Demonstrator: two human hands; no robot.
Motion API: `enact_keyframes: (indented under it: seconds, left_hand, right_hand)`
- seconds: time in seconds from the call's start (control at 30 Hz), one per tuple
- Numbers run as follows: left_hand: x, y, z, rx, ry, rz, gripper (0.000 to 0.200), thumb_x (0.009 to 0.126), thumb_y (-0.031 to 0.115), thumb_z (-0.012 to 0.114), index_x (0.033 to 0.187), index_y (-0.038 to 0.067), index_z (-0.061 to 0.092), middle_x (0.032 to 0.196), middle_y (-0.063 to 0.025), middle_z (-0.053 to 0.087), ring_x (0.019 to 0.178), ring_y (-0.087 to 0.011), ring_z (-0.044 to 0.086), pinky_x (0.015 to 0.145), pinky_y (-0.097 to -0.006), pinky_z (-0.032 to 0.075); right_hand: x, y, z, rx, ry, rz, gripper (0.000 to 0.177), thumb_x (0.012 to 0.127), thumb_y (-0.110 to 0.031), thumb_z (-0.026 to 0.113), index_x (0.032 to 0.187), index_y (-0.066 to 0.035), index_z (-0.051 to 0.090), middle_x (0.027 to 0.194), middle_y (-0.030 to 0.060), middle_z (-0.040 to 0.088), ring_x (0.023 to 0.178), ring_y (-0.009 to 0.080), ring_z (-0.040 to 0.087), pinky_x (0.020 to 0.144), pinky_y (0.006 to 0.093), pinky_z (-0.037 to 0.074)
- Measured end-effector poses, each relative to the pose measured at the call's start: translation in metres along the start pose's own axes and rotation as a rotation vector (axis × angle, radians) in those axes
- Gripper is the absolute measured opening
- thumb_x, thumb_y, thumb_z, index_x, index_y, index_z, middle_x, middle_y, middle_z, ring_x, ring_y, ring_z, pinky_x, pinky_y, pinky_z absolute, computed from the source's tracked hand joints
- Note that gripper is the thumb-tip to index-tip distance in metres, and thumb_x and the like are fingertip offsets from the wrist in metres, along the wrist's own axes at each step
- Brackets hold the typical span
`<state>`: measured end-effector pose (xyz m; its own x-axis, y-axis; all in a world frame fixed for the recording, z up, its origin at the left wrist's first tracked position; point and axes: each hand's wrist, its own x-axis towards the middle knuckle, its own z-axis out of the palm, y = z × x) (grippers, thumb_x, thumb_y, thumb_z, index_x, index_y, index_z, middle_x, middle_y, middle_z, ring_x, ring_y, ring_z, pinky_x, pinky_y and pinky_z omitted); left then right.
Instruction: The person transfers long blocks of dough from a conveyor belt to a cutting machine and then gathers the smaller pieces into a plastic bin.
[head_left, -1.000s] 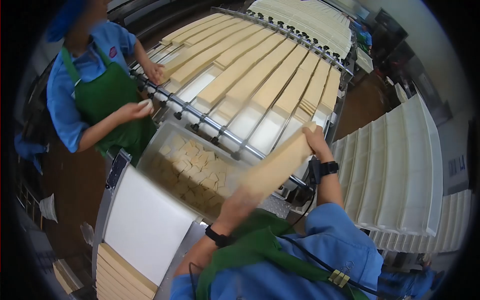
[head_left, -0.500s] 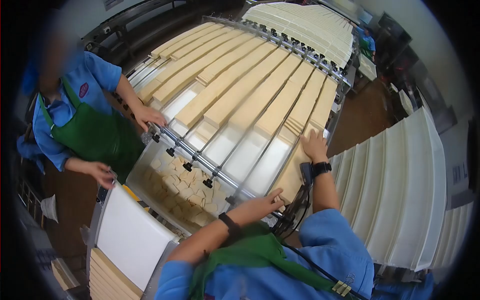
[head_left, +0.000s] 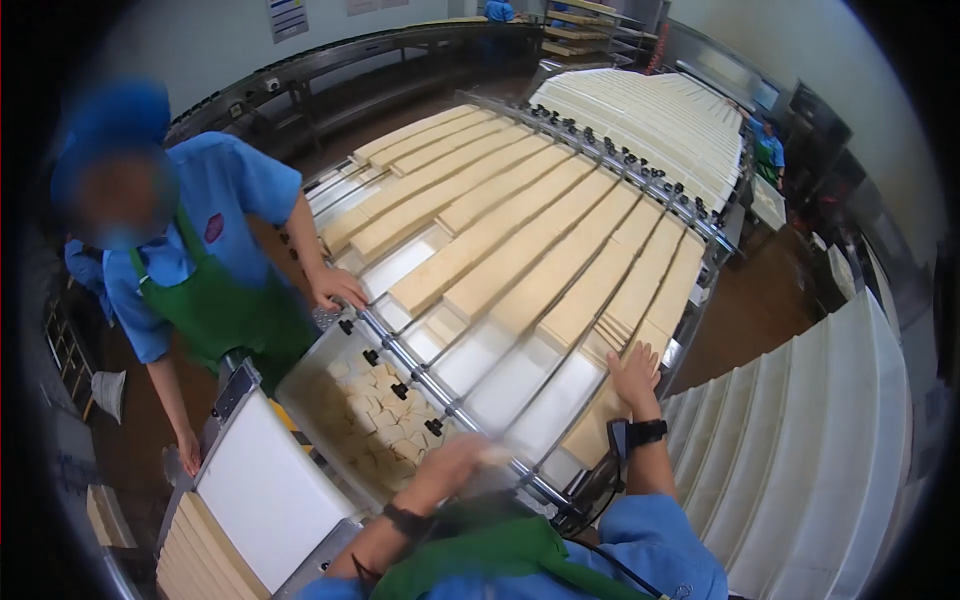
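My right hand lies with its fingers spread on the rightmost row of pale rectangular sheets. Near the metal rail at the table's front, my left hand is smeared by motion, so its fingers and anything in them cannot be made out. Several long rows of stacked pale sheets run along the white table between thin metal dividers. Below the rail, to the left of my left hand, a bin holds many loose pale pieces.
A co-worker in a green apron stands at the left, one hand at the rail's end. A white board and stacked strips lie at the lower left. Ribbed white sheeting hangs at the right; a shelf rack stands behind.
My left hand has left the front end of the right row and moved left toward the bin. My right hand stays on the row. The view has shifted, showing more of the room behind.
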<state>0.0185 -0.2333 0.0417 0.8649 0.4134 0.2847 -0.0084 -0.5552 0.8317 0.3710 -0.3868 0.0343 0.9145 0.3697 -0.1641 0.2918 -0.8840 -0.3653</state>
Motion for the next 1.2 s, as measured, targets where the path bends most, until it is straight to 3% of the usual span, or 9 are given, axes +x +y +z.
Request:
enact_keyframes:
  seconds: [0.1,0.2,0.3,0.47,0.7,0.83,0.87,0.93,1.2]
  left_hand:
    - [-0.047,-0.025,-0.046,0.153,0.153,-0.048,0.033,0.083,-0.005,0.062,0.115,0.005,0.06,0.111,-0.0149,0.064,0.098,-0.0334,0.064,0.082,-0.0369,0.054]
    - [-0.099,-0.041,-0.061,0.197,0.404,-0.434,0.028,0.087,0.006,0.063,0.115,0.006,0.062,0.116,-0.0146,0.062,0.106,-0.0351,0.061,0.088,-0.0378,0.052]
    - [-0.153,-0.057,-0.067,0.166,0.451,-0.559,0.025,0.084,0.007,0.066,0.109,0.005,0.064,0.108,-0.0142,0.064,0.1,-0.0345,0.061,0.087,-0.0402,0.051]
    - [-0.22,-0.084,-0.058,0.75,0.126,-0.284,0.01,0.077,0.01,0.067,0.086,0.011,0.07,0.082,-0.0051,0.061,0.083,-0.0255,0.06,0.077,-0.0387,0.048]
    - [-0.23,-0.08,-0.04,0.775,0.373,-0.35,0.006,0.072,0.016,0.066,0.078,0.013,0.066,0.084,-0.0027,0.062,0.089,-0.0221,0.058,0.083,-0.0393,0.043]
    - [-0.224,-0.085,-0.042,0.88,0.302,-0.344,0.02,0.073,0.025,0.058,0.06,0.011,0.065,0.061,-0.01,0.059,0.065,-0.0294,0.057,0.062,-0.0442,0.043]
    - [-0.231,-0.101,-0.032,0.877,0.123,-0.537,0.006,0.075,0.02,0.061,0.074,0.015,0.062,0.074,-0.0025,0.057,0.079,-0.0241,0.056,0.076,-0.0396,0.042]
    - [-0.231,-0.104,-0.03,0.862,0.379,-0.277,0.01,0.075,0.022,0.062,0.071,0.015,0.058,0.071,-0.0015,0.054,0.076,-0.0233,0.054,0.073,-0.0398,0.041]
    - [-0.23,-0.109,-0.02,0.835,0.462,-0.198,0.003,0.079,0.016,0.06,0.076,0.017,0.059,0.072,0.0002,0.049,0.08,-0.0196,0.051,0.079,-0.0351,0.04]
  right_hand:
    - [-0.015,-0.036,0.021,0.156,0.048,-0.277,0.077,0.09,-0.053,0.056,0.142,0.001,0.038,0.147,0.0259,0.036,0.139,0.0412,0.028,0.114,0.0551,0.019]
    - [-0.061,-0.094,0.061,0.405,0.002,-0.711,0.059,0.088,-0.047,0.063,0.125,-0.003,0.056,0.122,0.0255,0.059,0.12,0.0412,0.052,0.106,0.0527,0.034]
    - [-0.123,-0.148,0.107,0.231,-0.14,-0.957,0.06,0.086,-0.049,0.064,0.127,-0.006,0.056,0.135,0.0249,0.049,0.127,0.0448,0.044,0.107,0.0543,0.031]
    - [-0.158,-0.184,0.15,0.102,-0.073,-1.074,0.053,0.082,-0.043,0.067,0.119,-0.005,0.062,0.145,0.0241,0.039,0.125,0.0455,0.043,0.105,0.0541,0.032]
    - [-0.157,-0.188,0.171,-0.019,0.094,-1.075,0.031,0.073,-0.027,0.064,0.09,-0.002,0.071,0.139,0.0293,0.046,0.097,0.0403,0.054,0.087,0.0507,0.041]
    - [-0.153,-0.187,0.175,-0.124,0.203,-1.124,0.034,0.073,-0.027,0.067,0.097,-0.004,0.072,0.141,0.0288,0.043,0.099,0.0402,0.053,0.087,0.0492,0.042]
    - [-0.156,-0.19,0.167,-0.144,0.158,-1.112,0.033,0.074,-0.026,0.068,0.097,-0.003,0.071,0.141,0.0278,0.043,0.099,0.0404,0.053,0.088,0.0484,0.042]
    - [-0.152,-0.188,0.169,-0.178,0.157,-1.125,0.033,0.075,-0.027,0.069,0.097,-0.003,0.07,0.142,0.0264,0.042,0.099,0.0402,0.053,0.089,0.0483,0.043]
    - [-0.155,-0.188,0.168,-0.212,0.142,-1.143,0.034,0.078,-0.029,0.069,0.102,-0.005,0.07,0.144,0.0235,0.04,0.1,0.0389,0.054,0.088,0.048,0.044]
